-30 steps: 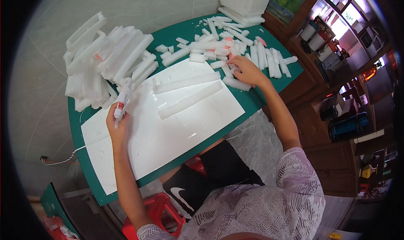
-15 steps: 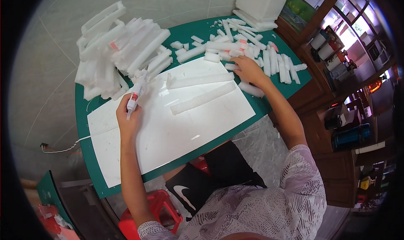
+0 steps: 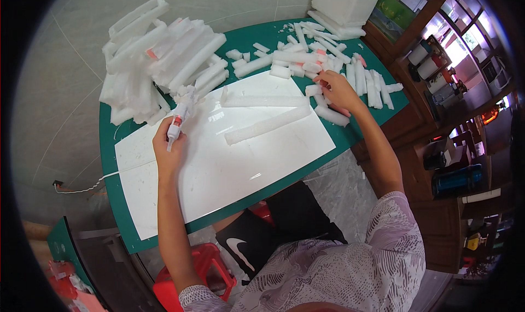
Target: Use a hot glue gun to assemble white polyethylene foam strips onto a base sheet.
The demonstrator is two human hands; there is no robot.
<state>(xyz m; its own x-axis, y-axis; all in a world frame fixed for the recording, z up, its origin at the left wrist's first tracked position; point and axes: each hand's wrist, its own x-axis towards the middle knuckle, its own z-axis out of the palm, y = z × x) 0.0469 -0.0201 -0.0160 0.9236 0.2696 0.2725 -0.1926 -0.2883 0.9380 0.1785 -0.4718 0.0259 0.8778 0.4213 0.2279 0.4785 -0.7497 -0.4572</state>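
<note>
My left hand [image 3: 170,143] is wrapped around a white glue gun [image 3: 178,119] with a red part, its front end pointing away from me beside the foam pile. Two long white foam strips [image 3: 268,125] lie roughly side by side on the glossy white board [image 3: 219,175]. Beyond the board's right edge, my right hand [image 3: 340,90] is closed at the fingertips around a short foam piece [image 3: 313,90], partly hidden by the fingers. A thicker foam stick [image 3: 331,116] rests just below that hand.
A tall stack of long foam strips [image 3: 164,60] fills the far left of the green table [image 3: 246,36]. Short foam pieces [image 3: 306,58] are scattered at the far right, near a big white foam block [image 3: 345,9]. A white cord [image 3: 90,193] runs off left. A red stool [image 3: 205,268] stands below.
My right hand has shifted right and slightly toward me among the short foam pieces, and a small piece by its fingertips has moved right too. My left hand keeps its hold on the glue gun.
</note>
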